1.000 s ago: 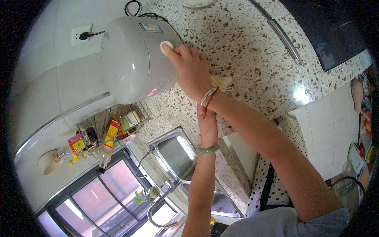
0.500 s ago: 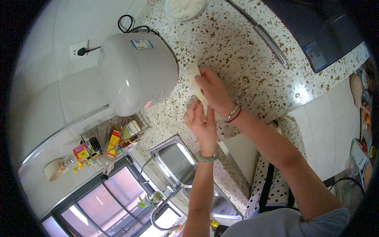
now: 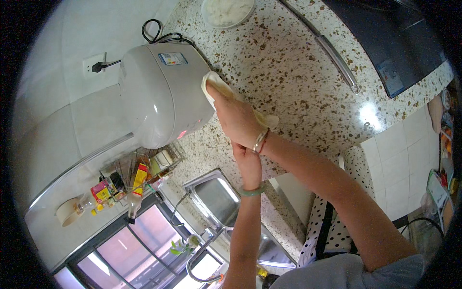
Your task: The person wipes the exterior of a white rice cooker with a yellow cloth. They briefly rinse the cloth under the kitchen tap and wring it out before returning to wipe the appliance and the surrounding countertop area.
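Right hand (image 3: 238,118) is over the bench (image 3: 298,96), fingers closed round a pale yellow-white cloth (image 3: 271,121). One end of the cloth bunches at the thumb; the other shows beyond the wrist, on the far side from the appliance. Upper end of cloth overlaps the edge of a rounded grey appliance (image 3: 159,91) in this view; cannot tell whether they touch. Silver bangle and red cord on right wrist.

Left hand (image 3: 248,166) sits below the right wrist, partly hidden by it. Its fingertips are covered, so cannot tell whether they grasp anything. Green bangle (image 3: 251,191) on that wrist.

Around: dish of white food (image 3: 228,10) at top of view, beyond the appliance; long tool with metal handle (image 3: 338,60) lying beside a black panel (image 3: 399,43). Metal sink (image 3: 214,197) to the left of the left forearm.
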Action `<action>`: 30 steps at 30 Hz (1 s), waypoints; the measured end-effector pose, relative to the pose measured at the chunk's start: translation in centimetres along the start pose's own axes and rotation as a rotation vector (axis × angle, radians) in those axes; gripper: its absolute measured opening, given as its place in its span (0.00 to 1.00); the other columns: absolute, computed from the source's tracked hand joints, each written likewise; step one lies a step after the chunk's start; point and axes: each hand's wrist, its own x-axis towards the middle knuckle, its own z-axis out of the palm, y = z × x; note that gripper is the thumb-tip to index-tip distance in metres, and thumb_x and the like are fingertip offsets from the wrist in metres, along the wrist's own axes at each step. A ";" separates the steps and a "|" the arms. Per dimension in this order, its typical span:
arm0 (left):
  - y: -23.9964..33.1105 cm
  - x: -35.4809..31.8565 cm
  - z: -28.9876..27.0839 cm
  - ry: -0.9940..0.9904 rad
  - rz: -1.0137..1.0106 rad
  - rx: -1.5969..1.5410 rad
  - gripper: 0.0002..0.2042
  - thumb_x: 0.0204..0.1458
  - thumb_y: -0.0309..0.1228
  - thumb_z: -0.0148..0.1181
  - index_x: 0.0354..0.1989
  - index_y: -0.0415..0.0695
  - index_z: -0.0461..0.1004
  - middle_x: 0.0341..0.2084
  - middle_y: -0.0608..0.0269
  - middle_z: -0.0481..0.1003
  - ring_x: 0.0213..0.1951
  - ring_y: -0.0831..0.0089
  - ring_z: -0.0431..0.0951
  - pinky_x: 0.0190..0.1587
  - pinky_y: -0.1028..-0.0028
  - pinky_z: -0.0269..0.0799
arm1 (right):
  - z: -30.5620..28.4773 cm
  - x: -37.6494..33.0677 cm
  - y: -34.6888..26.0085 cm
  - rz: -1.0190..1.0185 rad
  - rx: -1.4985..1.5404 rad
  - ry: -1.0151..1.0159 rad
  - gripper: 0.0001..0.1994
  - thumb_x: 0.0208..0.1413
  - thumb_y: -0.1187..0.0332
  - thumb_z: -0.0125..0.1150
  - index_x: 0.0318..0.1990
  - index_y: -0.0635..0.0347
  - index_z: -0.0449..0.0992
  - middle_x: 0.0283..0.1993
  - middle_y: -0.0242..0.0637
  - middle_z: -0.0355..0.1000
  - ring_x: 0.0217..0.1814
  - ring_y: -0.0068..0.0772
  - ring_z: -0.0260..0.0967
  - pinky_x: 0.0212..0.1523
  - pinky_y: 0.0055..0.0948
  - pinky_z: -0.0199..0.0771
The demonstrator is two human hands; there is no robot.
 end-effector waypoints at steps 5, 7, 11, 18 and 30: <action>-0.1 -1.1 0.2 0.072 -0.014 0.006 0.12 0.53 0.21 0.54 0.47 0.34 0.69 0.40 0.62 0.74 0.43 0.75 0.72 0.48 0.75 0.66 | 0.7 -1.4 0.1 0.042 0.040 -0.081 0.24 0.58 0.73 0.46 0.63 0.54 0.55 0.41 0.53 0.72 0.39 0.55 0.72 0.40 0.46 0.73; 0.3 -0.6 0.1 -0.037 -0.062 0.000 0.17 0.56 0.25 0.52 0.54 0.36 0.64 0.48 0.60 0.71 0.49 0.71 0.70 0.52 0.72 0.64 | 1.4 0.4 0.8 -0.244 0.014 0.269 0.22 0.58 0.73 0.45 0.62 0.54 0.58 0.43 0.52 0.72 0.41 0.55 0.72 0.41 0.45 0.72; 1.0 0.4 1.2 -0.132 0.004 -0.141 0.21 0.60 0.27 0.49 0.61 0.39 0.58 0.55 0.61 0.67 0.53 0.71 0.67 0.56 0.71 0.61 | 0.5 4.1 2.2 -0.309 -0.025 0.353 0.20 0.58 0.73 0.45 0.58 0.54 0.64 0.48 0.50 0.71 0.45 0.53 0.71 0.42 0.43 0.72; 1.6 0.9 1.7 -0.241 0.045 0.104 0.25 0.60 0.23 0.46 0.66 0.40 0.51 0.62 0.58 0.58 0.61 0.70 0.59 0.59 0.72 0.58 | 0.1 4.9 2.8 -0.269 0.043 0.277 0.17 0.59 0.71 0.45 0.56 0.55 0.68 0.44 0.50 0.73 0.42 0.53 0.72 0.42 0.42 0.73; 1.5 1.5 2.0 -0.179 0.224 0.356 0.21 0.58 0.26 0.52 0.61 0.41 0.61 0.61 0.56 0.55 0.61 0.65 0.56 0.62 0.70 0.53 | -0.6 6.7 3.0 -0.258 0.083 0.113 0.20 0.53 0.79 0.45 0.55 0.60 0.69 0.60 0.41 0.64 0.59 0.45 0.64 0.54 0.35 0.68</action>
